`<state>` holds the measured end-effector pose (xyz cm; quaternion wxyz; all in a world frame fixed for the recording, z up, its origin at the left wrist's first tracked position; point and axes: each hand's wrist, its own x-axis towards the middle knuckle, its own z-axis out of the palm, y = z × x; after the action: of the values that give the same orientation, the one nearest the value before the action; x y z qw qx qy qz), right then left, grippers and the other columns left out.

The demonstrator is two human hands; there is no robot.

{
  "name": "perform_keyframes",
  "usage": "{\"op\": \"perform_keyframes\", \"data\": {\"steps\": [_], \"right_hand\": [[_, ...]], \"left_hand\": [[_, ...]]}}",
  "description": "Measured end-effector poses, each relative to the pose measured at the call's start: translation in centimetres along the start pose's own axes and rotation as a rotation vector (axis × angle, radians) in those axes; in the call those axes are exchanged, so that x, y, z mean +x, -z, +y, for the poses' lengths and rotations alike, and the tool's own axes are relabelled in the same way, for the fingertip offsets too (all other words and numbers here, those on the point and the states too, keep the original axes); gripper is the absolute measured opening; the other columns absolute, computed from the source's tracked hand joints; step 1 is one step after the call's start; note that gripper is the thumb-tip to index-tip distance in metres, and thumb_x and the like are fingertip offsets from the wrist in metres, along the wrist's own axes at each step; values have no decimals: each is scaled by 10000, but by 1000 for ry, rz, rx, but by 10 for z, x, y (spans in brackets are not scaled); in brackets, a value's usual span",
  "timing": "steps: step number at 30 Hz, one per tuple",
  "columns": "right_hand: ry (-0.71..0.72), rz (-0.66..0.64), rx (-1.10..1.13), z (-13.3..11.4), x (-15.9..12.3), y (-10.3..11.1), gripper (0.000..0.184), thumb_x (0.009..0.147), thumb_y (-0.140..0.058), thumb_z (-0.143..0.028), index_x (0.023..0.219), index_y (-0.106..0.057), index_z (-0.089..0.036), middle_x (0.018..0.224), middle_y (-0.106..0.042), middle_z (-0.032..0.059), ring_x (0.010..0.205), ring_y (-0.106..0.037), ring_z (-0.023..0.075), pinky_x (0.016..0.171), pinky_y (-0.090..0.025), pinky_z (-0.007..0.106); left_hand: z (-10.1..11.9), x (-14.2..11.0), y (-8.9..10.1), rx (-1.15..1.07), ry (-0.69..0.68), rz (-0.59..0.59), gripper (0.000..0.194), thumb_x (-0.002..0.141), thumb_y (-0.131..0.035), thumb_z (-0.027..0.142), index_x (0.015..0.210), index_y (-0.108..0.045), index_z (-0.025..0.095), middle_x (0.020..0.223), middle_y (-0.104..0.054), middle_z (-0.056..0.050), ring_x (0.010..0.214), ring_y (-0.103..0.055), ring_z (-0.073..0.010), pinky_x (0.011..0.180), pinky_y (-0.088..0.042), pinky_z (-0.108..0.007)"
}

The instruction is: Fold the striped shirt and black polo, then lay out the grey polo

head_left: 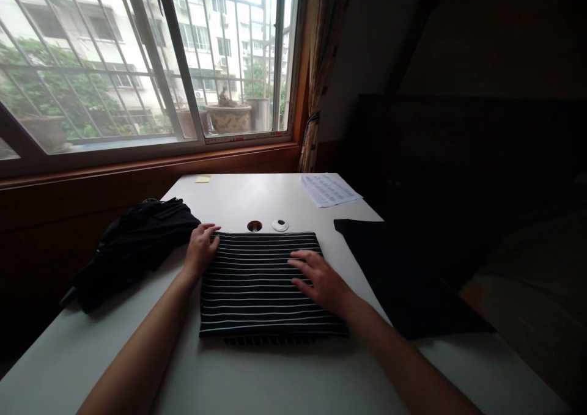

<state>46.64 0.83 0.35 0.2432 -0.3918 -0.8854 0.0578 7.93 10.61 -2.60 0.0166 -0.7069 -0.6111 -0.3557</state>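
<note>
A black cloth with thin white stripes [257, 293] lies folded into a flat, roughly square bundle in the middle of the white table [238, 378]. My left hand [202, 247] rests at its far left corner, fingers stretched over the edge. Over the right part of the cloth is my right hand [318, 280], its fingers spread; whether it presses on the fabric I cannot tell. A strip of the same striped fabric shows beneath the near edge of the bundle.
Rumpled black clothing [137, 244] is heaped at the table's left edge. Dark cloth [408, 280] hangs over the right edge. Farther back are printed papers [328, 189], a yellow note [202, 179], a round hole [254, 226] and a white round cap [280, 225]. A barred window stands beyond.
</note>
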Motion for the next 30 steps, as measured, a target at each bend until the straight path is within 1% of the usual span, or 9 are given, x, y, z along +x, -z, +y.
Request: {"op": "perform_keyframes", "data": {"steps": [3,6,11,16,19,22,25,28,30], "right_hand": [[207,-230,106,-40,-12,-3,570,888,-675,-564,1371,-580,-278,1334,-612,78,1227,-542,260,1060,-441,447],[301,-314,80,-59,-22,-13,629,838,-707,-615,1338,-596,-250,1241,-652,89,1137,-569,264,989,-452,431],[300,-295,-57,-53,-31,-14,168,942,-630,-299,1077,-675,-210,1038,-675,52,926,-579,194,803,-451,332],[301,-243,-139,-35,-47,-2,72,907,-611,-169,950,-664,-194,924,-657,45,855,-556,189,755,-429,321],[242,-207,-196,-17,-60,11,114,880,-617,-115,944,-669,-194,904,-655,48,865,-561,204,780,-437,340],[119,-161,-265,8,-69,26,199,873,-606,-69,985,-691,-210,955,-666,53,913,-576,221,820,-457,363],[-49,-92,-281,38,-73,33,283,897,-559,-59,1034,-721,-246,1003,-658,54,922,-600,216,812,-488,348],[-225,-6,-194,63,-72,30,315,937,-498,-115,1082,-734,-263,1038,-637,58,909,-635,200,822,-524,328],[-331,56,-104,72,-69,26,336,955,-454,-163,1142,-719,-252,1064,-634,70,918,-656,202,854,-538,334]], "left_hand": [[20,15,-1,71,-81,-240,350,965,-480,352,1231,-676,238,1272,-641,-103,1238,-533,-296,1129,-368,-433],[34,27,-3,92,-96,-397,303,922,-568,406,1144,-719,266,1159,-703,-99,1128,-603,-296,1053,-423,-410],[41,31,2,94,-86,-460,256,855,-643,492,959,-749,284,1050,-712,-104,1042,-636,-296,911,-481,-369],[32,23,23,95,-47,-533,206,817,-636,446,876,-740,278,950,-729,-81,901,-664,-269,747,-488,-317],[25,10,43,47,33,-672,218,782,-631,464,785,-727,269,803,-717,-42,733,-647,-233,633,-456,-291],[33,-17,66,-101,122,-850,240,740,-665,483,734,-707,247,716,-682,-9,677,-611,-210,590,-426,-276],[57,-55,84,-298,128,-1043,243,752,-668,458,693,-655,223,667,-644,11,623,-574,-178,561,-401,-262],[85,-89,92,-502,217,-1379,228,780,-635,412,682,-601,208,616,-633,7,561,-589,-172,549,-429,-268],[97,-100,94,-519,240,-1463,268,816,-609,439,687,-584,204,613,-647,-8,551,-612,-179,551,-452,-276]]}}
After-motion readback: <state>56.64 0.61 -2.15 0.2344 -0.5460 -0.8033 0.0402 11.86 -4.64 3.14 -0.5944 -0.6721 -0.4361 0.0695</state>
